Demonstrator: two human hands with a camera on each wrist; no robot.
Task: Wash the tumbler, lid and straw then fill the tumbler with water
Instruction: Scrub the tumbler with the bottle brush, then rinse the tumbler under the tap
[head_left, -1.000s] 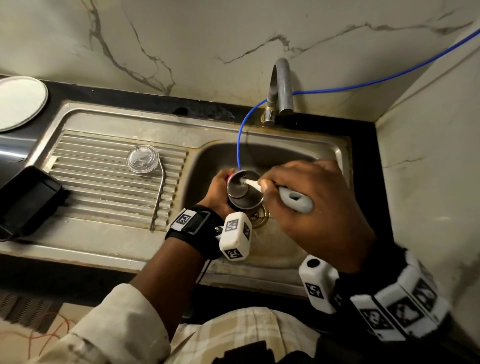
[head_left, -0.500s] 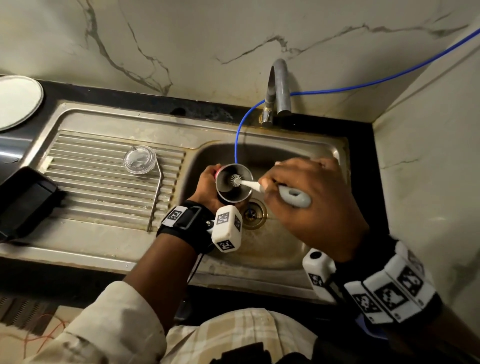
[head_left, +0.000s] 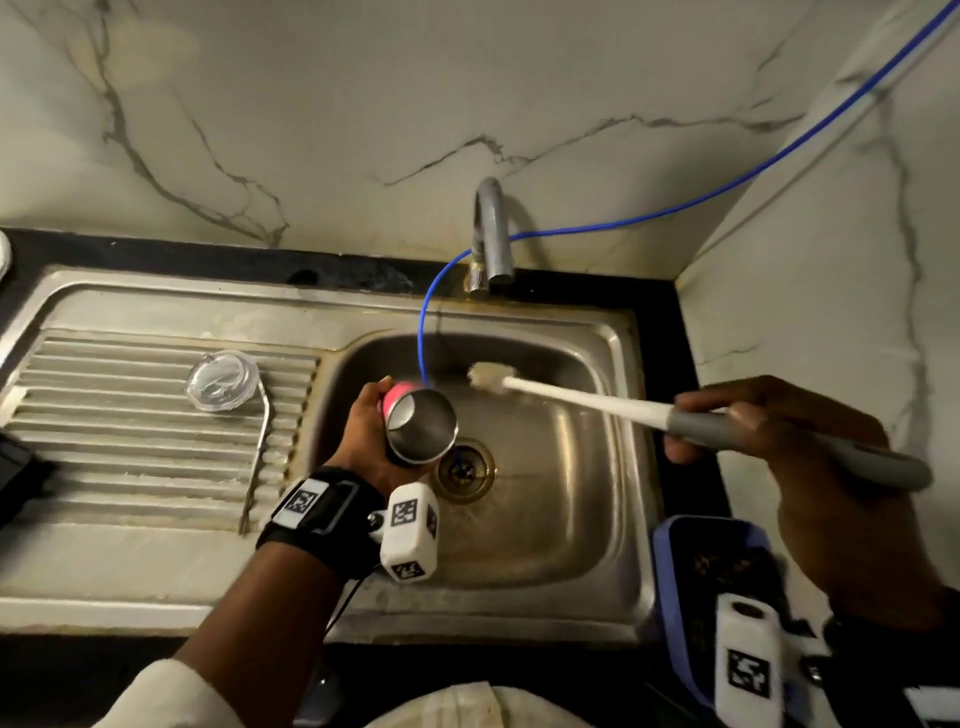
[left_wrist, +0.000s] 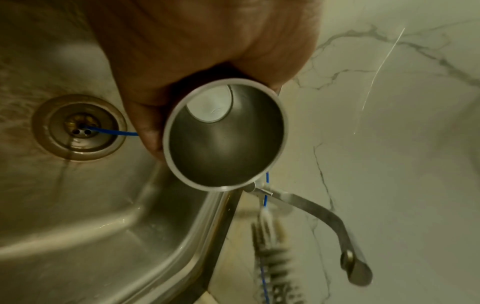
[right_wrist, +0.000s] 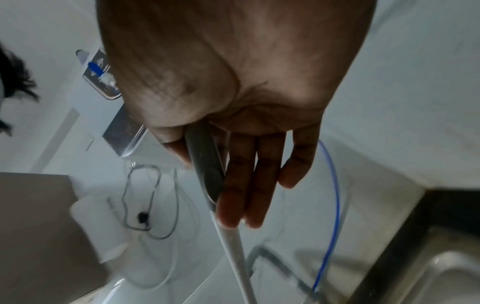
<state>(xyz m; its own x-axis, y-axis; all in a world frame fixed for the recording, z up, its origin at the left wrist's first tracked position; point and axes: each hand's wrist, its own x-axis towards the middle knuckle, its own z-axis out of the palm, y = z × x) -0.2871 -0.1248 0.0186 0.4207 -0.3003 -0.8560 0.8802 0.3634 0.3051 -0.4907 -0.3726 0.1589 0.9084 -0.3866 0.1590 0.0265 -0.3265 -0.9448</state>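
Observation:
My left hand (head_left: 363, 434) grips the tumbler (head_left: 422, 427), pink outside and steel inside, tilted over the sink basin (head_left: 561, 519) just above the drain (head_left: 464, 470). In the left wrist view the tumbler's (left_wrist: 226, 139) open mouth faces the camera, with my left hand (left_wrist: 207, 51) wrapped round its body. My right hand (head_left: 727, 423) grips the grey handle of a bottle brush (head_left: 571, 397) out to the right; its white bristle head hangs in the air beside the tumbler, outside it. In the right wrist view my right hand (right_wrist: 233, 174) curls round the brush handle (right_wrist: 205, 164). The clear lid (head_left: 222, 381) and the bent metal straw (head_left: 257, 457) lie on the drainboard.
The faucet (head_left: 491, 234) stands behind the basin, and a thin blue tube (head_left: 423, 332) runs from the wall down into the drain. A blue tray (head_left: 670, 571) sits at the sink's front right corner. A black object (head_left: 15, 467) lies at the drainboard's left edge.
My right hand has drawn the brush out of the tumbler and swung away to the right. My left hand still holds the tumbler, now tilted more.

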